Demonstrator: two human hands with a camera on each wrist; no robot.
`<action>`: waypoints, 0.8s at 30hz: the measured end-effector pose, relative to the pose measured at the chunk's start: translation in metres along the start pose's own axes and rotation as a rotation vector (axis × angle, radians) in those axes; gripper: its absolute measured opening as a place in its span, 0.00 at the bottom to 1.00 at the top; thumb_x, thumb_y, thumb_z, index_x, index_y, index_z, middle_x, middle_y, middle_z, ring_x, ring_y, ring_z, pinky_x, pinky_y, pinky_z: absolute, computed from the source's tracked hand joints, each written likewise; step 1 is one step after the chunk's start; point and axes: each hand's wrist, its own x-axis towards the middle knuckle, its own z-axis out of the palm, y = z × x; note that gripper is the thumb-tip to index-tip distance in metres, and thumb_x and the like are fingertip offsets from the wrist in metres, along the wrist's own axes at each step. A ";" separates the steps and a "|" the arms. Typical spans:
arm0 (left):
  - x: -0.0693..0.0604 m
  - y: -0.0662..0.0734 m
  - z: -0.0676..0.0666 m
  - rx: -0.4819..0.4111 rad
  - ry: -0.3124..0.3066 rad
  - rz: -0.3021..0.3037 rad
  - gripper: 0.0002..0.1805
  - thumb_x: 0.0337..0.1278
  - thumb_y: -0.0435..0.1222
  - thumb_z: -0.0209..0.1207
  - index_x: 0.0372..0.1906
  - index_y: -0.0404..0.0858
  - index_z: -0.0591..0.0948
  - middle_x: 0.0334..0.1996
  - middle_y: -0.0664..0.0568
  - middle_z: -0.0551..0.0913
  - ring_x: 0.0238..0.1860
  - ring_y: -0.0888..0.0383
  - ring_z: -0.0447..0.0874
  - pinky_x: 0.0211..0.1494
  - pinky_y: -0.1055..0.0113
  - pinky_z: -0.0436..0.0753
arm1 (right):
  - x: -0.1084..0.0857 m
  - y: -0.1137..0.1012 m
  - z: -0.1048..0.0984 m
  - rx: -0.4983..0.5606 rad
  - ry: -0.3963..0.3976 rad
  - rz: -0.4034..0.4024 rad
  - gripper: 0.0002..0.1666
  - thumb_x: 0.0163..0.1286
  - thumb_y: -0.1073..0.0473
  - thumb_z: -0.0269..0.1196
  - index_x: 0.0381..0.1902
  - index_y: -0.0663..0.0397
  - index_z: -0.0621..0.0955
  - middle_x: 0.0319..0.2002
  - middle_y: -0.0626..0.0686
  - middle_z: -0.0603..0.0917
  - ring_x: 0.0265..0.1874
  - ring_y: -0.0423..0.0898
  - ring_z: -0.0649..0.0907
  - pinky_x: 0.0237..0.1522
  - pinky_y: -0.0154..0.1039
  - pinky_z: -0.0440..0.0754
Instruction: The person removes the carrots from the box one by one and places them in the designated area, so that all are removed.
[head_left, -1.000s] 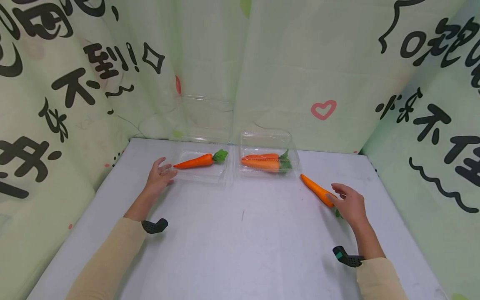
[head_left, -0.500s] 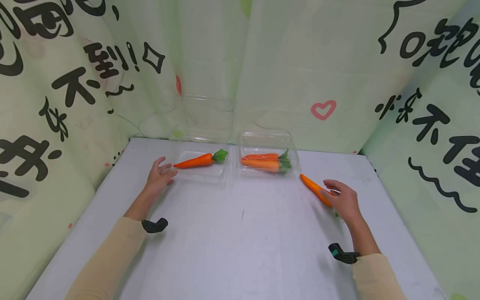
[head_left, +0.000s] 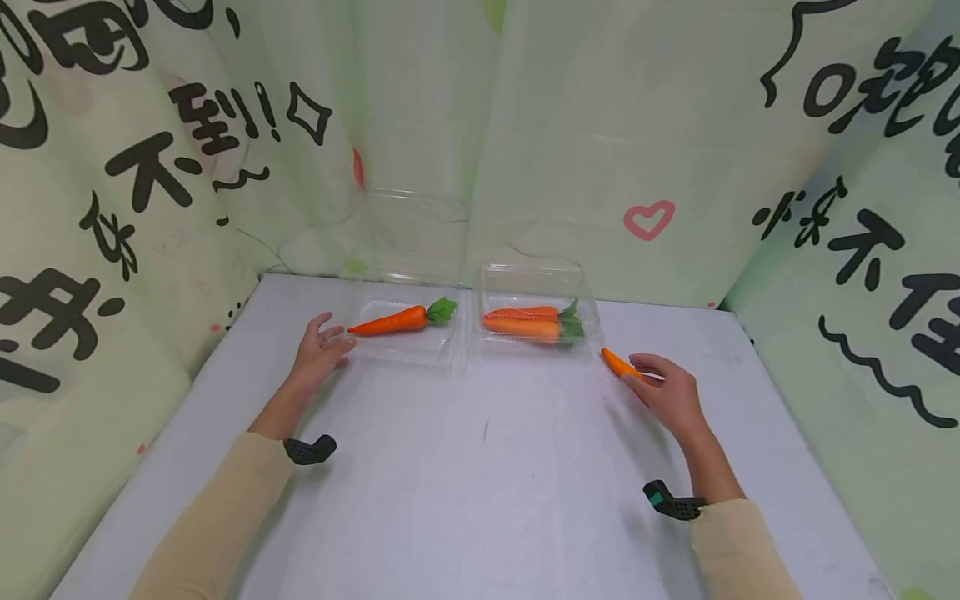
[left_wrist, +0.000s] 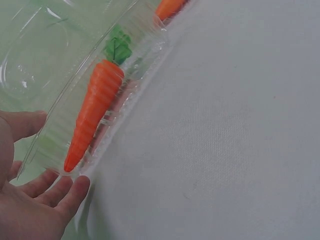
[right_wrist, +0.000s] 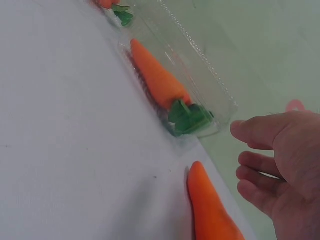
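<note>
White bench (head_left: 480,492), left box (head_left: 405,353) and right box (head_left: 531,277) unmoved; the right hand (head_left: 670,400) has shifted inward.
The boxes are thin clear plastic. The left hand (head_left: 318,353), fingers loosely spread, is at the left box's end; the right, fingers relaxed, hovers over the smooth, tapering loose carrot (head_left: 617,363) near the right box. Boxed carrots (head_left: 393,322) show green leaves (head_left: 442,311).

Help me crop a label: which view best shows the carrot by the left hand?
The left wrist view: the carrot appears large and whole, end to end. The head view shows it whole but smaller; the right wrist view, only its leafy end.
</note>
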 end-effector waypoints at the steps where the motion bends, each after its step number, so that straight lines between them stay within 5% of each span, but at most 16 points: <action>1: 0.000 0.000 0.000 0.002 -0.001 0.000 0.45 0.66 0.43 0.56 0.77 0.51 0.41 0.75 0.44 0.56 0.72 0.46 0.62 0.70 0.53 0.71 | -0.003 -0.008 -0.001 -0.012 0.004 0.004 0.30 0.66 0.44 0.63 0.62 0.50 0.76 0.60 0.58 0.78 0.58 0.55 0.77 0.42 0.52 0.85; 8: -0.003 0.002 0.000 -0.013 -0.007 0.013 0.45 0.67 0.43 0.56 0.77 0.51 0.40 0.76 0.43 0.55 0.73 0.46 0.60 0.72 0.52 0.69 | -0.013 -0.045 -0.001 0.069 -0.061 -0.037 0.27 0.68 0.54 0.62 0.62 0.59 0.75 0.61 0.64 0.76 0.61 0.60 0.74 0.63 0.55 0.74; 24: -0.004 0.004 0.000 -0.009 0.000 0.000 0.46 0.66 0.43 0.57 0.77 0.51 0.41 0.76 0.43 0.56 0.72 0.46 0.61 0.71 0.53 0.70 | -0.005 -0.062 0.011 0.056 -0.105 -0.038 0.27 0.68 0.54 0.62 0.62 0.56 0.75 0.62 0.62 0.75 0.64 0.59 0.72 0.63 0.54 0.75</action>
